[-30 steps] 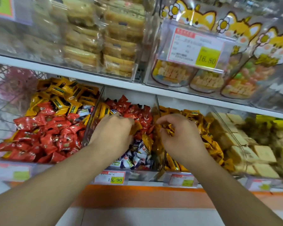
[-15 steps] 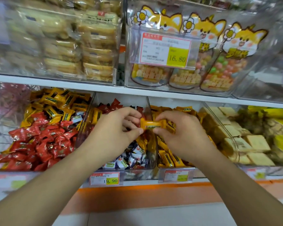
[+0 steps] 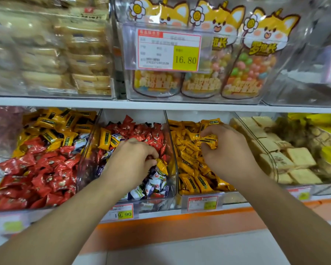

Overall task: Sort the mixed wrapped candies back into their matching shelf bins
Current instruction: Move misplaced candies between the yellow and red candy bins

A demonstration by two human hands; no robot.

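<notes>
— Two hands are in the bins. What does the left hand (image 3: pixel 131 159) hold?
— Its fingers are curled into the middle bin (image 3: pixel 173 170), pinching a yellow candy (image 3: pixel 161 166) at the fingertips, over white and blue wrappers (image 3: pixel 151 185).
— And the right hand (image 3: pixel 225 150)?
— It is in the yellow bin (image 3: pixel 191 176), just right of the left hand, fingers closed round an orange-yellow candy (image 3: pixel 209 141).
— Beyond the left hand?
— Red candies (image 3: pixel 141 131) piled at the back, a few yellow ones (image 3: pixel 104 138) to its left. Farther left, a bin of red (image 3: pixel 42 175) and yellow mixed.
— Beyond the right?
— Pale biscuits (image 3: pixel 287 159) to its right. Above the shelf (image 3: pixel 161 106), fox-print bags (image 3: pixel 256 60) and a 16.80 tag (image 3: pixel 169 51).
</notes>
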